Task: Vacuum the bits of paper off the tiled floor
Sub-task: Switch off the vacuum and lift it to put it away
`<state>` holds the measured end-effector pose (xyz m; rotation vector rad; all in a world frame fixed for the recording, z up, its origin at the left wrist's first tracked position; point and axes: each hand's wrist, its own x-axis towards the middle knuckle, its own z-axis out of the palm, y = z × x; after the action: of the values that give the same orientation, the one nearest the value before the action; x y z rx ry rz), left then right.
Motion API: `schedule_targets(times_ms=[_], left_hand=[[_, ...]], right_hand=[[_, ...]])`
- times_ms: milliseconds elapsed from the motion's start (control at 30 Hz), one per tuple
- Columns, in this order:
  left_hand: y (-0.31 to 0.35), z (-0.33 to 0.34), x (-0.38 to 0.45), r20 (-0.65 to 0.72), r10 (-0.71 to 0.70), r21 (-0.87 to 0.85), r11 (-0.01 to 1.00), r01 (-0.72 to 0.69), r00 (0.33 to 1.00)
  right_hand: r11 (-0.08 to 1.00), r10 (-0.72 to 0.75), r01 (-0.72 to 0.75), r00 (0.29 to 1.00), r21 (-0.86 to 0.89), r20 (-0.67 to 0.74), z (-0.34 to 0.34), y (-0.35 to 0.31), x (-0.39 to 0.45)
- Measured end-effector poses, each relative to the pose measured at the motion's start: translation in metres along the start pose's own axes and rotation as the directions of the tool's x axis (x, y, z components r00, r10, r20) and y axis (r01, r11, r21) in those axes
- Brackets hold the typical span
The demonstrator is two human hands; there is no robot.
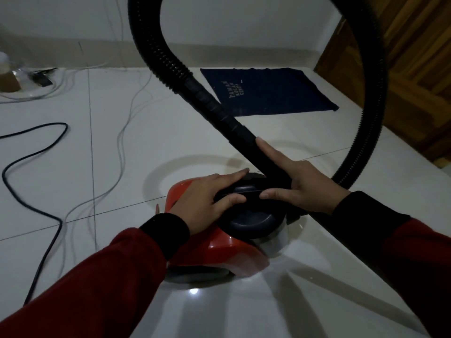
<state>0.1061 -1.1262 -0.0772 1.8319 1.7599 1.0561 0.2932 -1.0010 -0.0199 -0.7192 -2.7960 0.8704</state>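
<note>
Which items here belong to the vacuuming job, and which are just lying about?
Job:
red vacuum cleaner
black hose
left hand and right hand, both on the vacuum
tiled floor

Lying about:
dark blue cloth
black cable
thin pale wires

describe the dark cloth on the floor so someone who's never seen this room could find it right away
Start at the wooden door on the right; the cloth lies flat on the white tiles just left of it, near the back wall. It is the only navy rectangle there, with pale lettering.
</note>
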Motion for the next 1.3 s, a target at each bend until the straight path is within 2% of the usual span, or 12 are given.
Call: schedule_targets(times_ms=[67, 267, 433, 600, 767, 1000, 1167, 1300], left_hand=[[0.001, 0.0, 0.007, -0.022, -0.024, -0.023, 0.999, 0.023, 0.999], [0.014, -0.022, 0.05, -0.023, -0.241, -0.217, 0.949, 0.23, 0.97], [0.061, -0.071, 0.108, -0.016, -0.394, -0.344, 0.865, 0.365, 0.919], [0.106, -0.136, 0.186, -0.116, -0.504, -0.395, 0.814, 0.425, 0.856], [0.122, -0.201, 0.271, -0.262, -0.549, -0.38, 0.815, 0.438, 0.794], [0.057, -0.266, 0.393, -0.347, -0.605, -0.4, 0.787, 0.47, 0.717], [-0.008, -0.277, 0.467, -0.387, -0.619, -0.389, 0.781, 0.488, 0.683], [-0.055, -0.269, 0.524, -0.424, -0.674, -0.412, 0.739, 0.533, 0.605]], right_hand=[[0.999, 0.003, -0.003, 1.0, 0.046, -0.006, -0.003, 0.003, 0.005], [0.989, 0.063, -0.064, 0.998, 0.134, 0.01, -0.044, 0.005, 0.038], [0.964, 0.121, -0.136, 0.99, 0.228, 0.077, -0.125, -0.012, 0.076], [0.957, 0.096, -0.128, 0.986, 0.259, 0.135, -0.223, -0.033, 0.136], [0.972, 0.039, -0.084, 0.979, 0.218, 0.202, -0.315, -0.047, 0.23], [0.985, -0.046, -0.011, 0.946, 0.174, 0.32, -0.376, -0.029, 0.399], [0.991, -0.08, 0.029, 0.912, 0.132, 0.402, -0.386, 0.018, 0.504], [0.988, -0.142, 0.099, 0.873, 0.116, 0.467, -0.384, 0.064, 0.584]])
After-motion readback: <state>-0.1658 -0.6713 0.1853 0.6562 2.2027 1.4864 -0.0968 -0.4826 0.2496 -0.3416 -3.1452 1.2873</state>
